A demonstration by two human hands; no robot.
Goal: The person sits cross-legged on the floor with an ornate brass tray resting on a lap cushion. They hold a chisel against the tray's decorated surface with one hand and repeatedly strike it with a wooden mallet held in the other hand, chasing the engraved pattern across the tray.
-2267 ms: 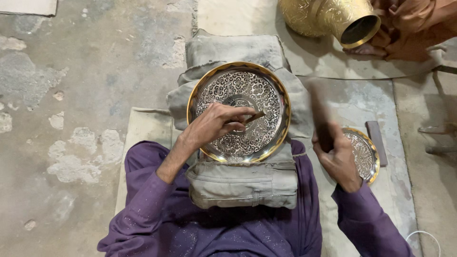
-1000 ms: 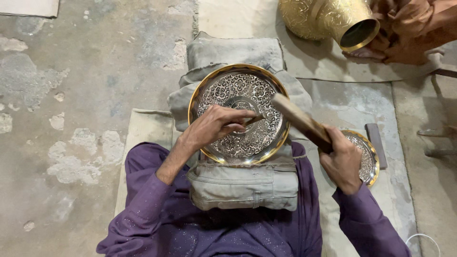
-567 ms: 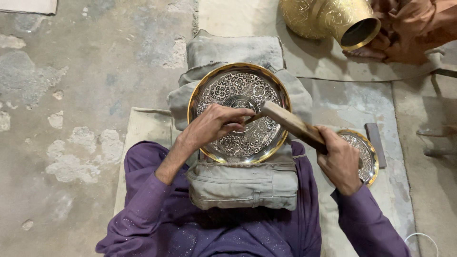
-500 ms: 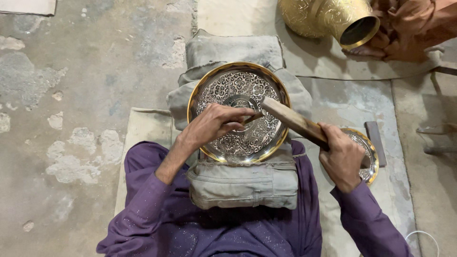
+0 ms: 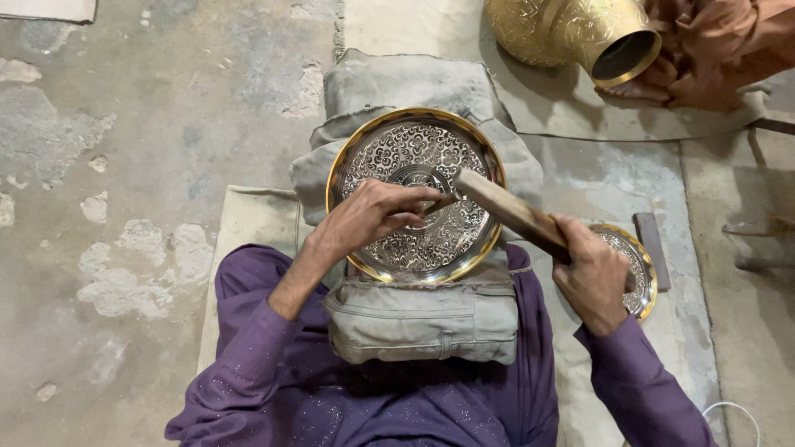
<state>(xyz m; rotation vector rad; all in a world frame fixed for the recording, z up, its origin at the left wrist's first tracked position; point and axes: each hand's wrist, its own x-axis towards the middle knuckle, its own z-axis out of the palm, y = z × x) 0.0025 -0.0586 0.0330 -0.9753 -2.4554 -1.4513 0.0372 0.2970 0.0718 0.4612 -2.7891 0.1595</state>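
cracked grey concrete floor (image 5: 157, 124) is spreading around a folded grey cloth cushion (image 5: 414, 314), which is serving as the landmark. an engraved round metal plate (image 5: 414, 192) with a golden rim is lying on top of the cushion, tilted slightly toward the person. the left hand (image 5: 368, 217) is resting on the plate's middle, its grip closing around a thin chisel (image 5: 439, 203) whose tip is touching the engraved surface. the right hand (image 5: 592, 277), to the right of the cushion, is wrapping its grip tightly around a wooden mallet (image 5: 509, 213), whose head is meeting the chisel's top over the plate. a smaller engraved plate (image 5: 638, 265) is lying on the floor right of the cushion, partly hidden by the right hand, with a dark flat bar (image 5: 652, 248) just beside it. beyond the cushion, to the upper right, a golden engraved vase (image 5: 567, 29) is lying on its side against another person's brown clothing (image 5: 720, 50).
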